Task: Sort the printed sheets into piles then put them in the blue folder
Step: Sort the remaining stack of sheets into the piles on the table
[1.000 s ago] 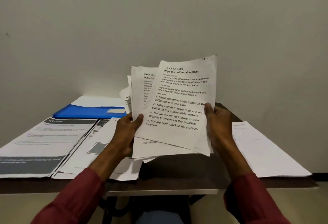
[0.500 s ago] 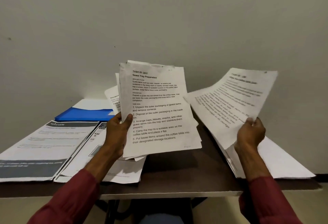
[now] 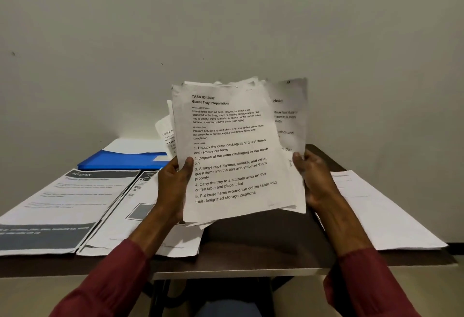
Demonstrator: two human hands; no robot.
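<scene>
"Fingers (image 3: 187, 166) of the left hand (image 3: 173, 186) curl round the left edge of the held stack (image 3: 226, 161), thumb pressed on the front page. The right hand (image 3: 316, 183) grips the right edge of a blurred sheet (image 3: 288, 115) tucked behind the front pages. How do I sort this well?"

"Start with the tabletop (image 3: 263, 241). It carries three piles of printed sheets: the grey-banded Kitchen pile (image 3: 62, 203) at far left, a second pile (image 3: 120, 226) just beside it, and a plain white pile (image 3: 376, 211) well apart on the right. The blue folder (image 3: 125, 162) lies at the back left, behind the two left piles. Whether it holds anything I cannot tell, and I judge filing comes last."

"And the stack itself?"

"Read each heading before you let go. The front page says Guest Tray Preparation, and the blurred one ends in 'clean', so I judge they belong to different piles. Draw one sheet free at a time with the right hand. Hold the left thumb firm, because the pages behind are fanned out and a loose pinch could let several slide out together."

"Anything about setting down?"

"The stack's edges look uneven, so lay each sheet square on its pile. Neat piles should slip into the folder more easily."
</scene>
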